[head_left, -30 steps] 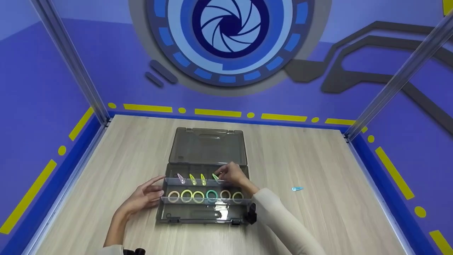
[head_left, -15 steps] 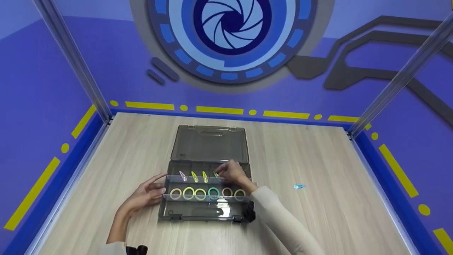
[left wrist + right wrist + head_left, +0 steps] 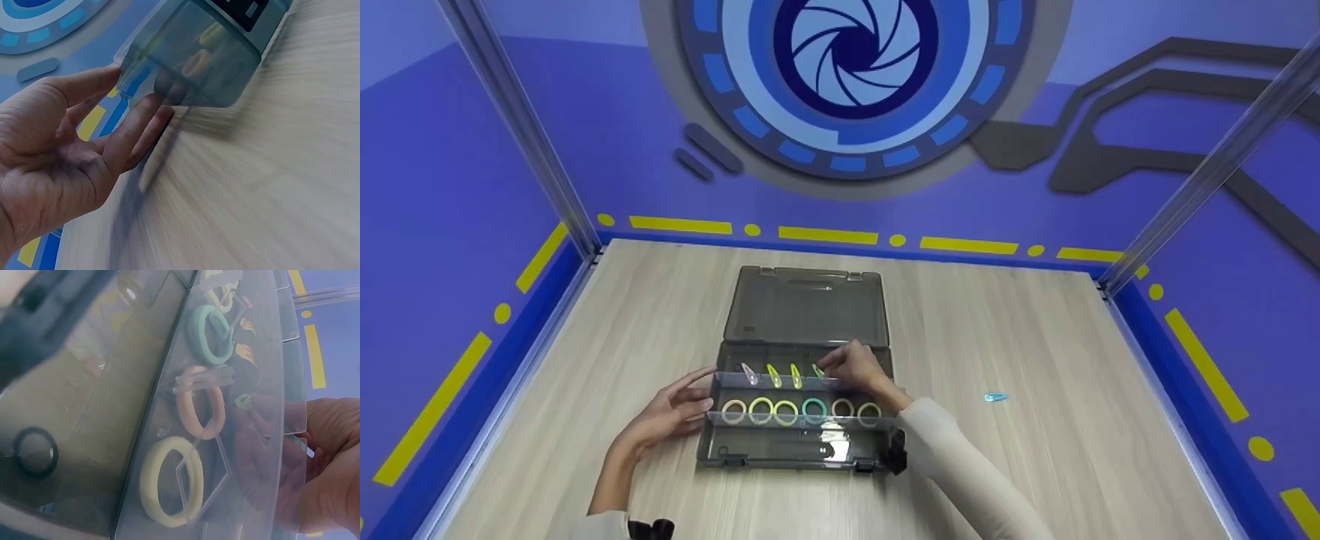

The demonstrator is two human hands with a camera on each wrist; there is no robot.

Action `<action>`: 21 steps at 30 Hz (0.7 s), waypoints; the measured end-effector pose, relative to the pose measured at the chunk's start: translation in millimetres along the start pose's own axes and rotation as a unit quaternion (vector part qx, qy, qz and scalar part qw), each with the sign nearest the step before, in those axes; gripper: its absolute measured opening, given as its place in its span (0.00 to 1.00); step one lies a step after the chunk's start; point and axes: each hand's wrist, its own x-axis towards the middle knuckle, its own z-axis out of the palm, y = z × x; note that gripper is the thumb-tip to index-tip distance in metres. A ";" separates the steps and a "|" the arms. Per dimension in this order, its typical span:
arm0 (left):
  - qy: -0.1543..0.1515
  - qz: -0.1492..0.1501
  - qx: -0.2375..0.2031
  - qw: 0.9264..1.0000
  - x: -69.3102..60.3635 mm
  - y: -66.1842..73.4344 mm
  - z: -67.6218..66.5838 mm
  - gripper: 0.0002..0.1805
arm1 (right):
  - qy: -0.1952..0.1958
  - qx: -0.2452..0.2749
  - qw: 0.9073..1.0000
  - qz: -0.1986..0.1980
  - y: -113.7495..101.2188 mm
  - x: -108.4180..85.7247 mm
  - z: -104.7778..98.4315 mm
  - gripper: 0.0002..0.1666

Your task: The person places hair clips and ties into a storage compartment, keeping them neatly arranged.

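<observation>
A smoky see-through organizer box (image 3: 765, 448) lies open on the table, its lid (image 3: 810, 307) folded back. My right hand (image 3: 856, 366) reaches into the far row and pinches a green hair clip (image 3: 818, 370) at the divider; in the right wrist view that hand (image 3: 332, 478) is partly behind clear plastic. Left of it stand a pink clip (image 3: 749, 374) and two yellow clips (image 3: 796, 376). The middle row holds several hair ties, among them a teal one (image 3: 198, 334) and a pale yellow one (image 3: 149, 481). My left hand (image 3: 664, 412), fingers extended, touches the box's left side.
A blue hair clip (image 3: 995, 397) lies on the wooden table (image 3: 1035, 322) to the right of the box. Blue panels with metal corner posts (image 3: 1207, 172) enclose the back and both sides. The box's latches (image 3: 865, 466) face the front.
The head view has shifted slightly. Both hands hold nearly the same places, the right one still at the green clip and the left one against the box.
</observation>
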 end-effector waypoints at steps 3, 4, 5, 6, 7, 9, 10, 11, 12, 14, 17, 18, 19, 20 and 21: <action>0.004 -0.004 -0.002 1.000 -0.6 -1.6 1.9 0.38 | -0.003 0.002 1.000 0.003 1.6 -3.0 -2.4 0.11; 0.007 -0.005 -0.003 1.000 -0.6 -1.9 2.6 0.38 | -0.004 0.004 1.000 0.002 2.5 -3.8 -3.0 0.11; 0.008 -0.005 -0.005 1.000 -0.8 -2.2 3.5 0.38 | -0.004 0.008 1.000 0.004 3.2 -4.5 -3.7 0.11; 0.010 -0.005 -0.006 1.000 -0.9 -2.5 4.4 0.38 | -0.005 0.014 1.000 0.004 4.1 -5.3 -4.5 0.11; 0.011 -0.005 -0.004 1.000 -0.9 -2.6 4.7 0.38 | -0.005 0.016 1.000 0.000 4.5 -5.6 -5.3 0.11; 0.012 -0.008 -0.002 1.000 -1.1 -2.8 5.3 0.38 | -0.007 0.020 1.000 -0.009 5.6 -6.4 -7.0 0.10; 0.013 -0.009 -0.001 1.000 -1.2 -2.9 5.6 0.38 | -0.007 0.019 1.000 -0.012 5.8 -7.1 -8.2 0.10; 0.014 -0.009 0.001 1.000 -1.4 -3.0 5.9 0.38 | -0.008 0.019 1.000 -0.017 5.9 -7.9 -9.6 0.09; 0.014 -0.009 0.003 1.000 -1.5 -3.2 6.0 0.38 | -0.009 0.021 1.000 -0.022 6.0 -8.8 -11.0 0.09; 0.015 -0.008 0.004 1.000 -1.5 -3.3 6.0 0.38 | -0.012 0.034 0.999 -0.029 5.3 -11.0 -14.7 0.10; 0.013 -0.001 0.006 1.000 -0.8 -2.8 5.2 0.37 | -0.013 0.065 0.997 -0.029 2.8 -13.9 -22.2 0.11; 0.012 0.000 0.006 1.000 -0.5 -2.4 4.7 0.38 | -0.012 0.071 0.997 -0.029 2.0 -14.6 -25.0 0.11; 0.011 0.001 0.007 1.000 0.0 -1.9 4.0 0.38 | -0.010 0.076 0.997 -0.030 1.0 -15.3 -28.1 0.11; 0.009 0.003 0.009 1.000 0.4 -1.3 3.3 0.38 | -0.009 0.081 0.996 -0.030 0.1 -15.6 -31.0 0.11; 0.007 0.003 0.011 1.000 0.9 -0.6 2.5 0.38 | -0.006 0.081 0.996 -0.034 -0.5 -15.9 -34.2 0.12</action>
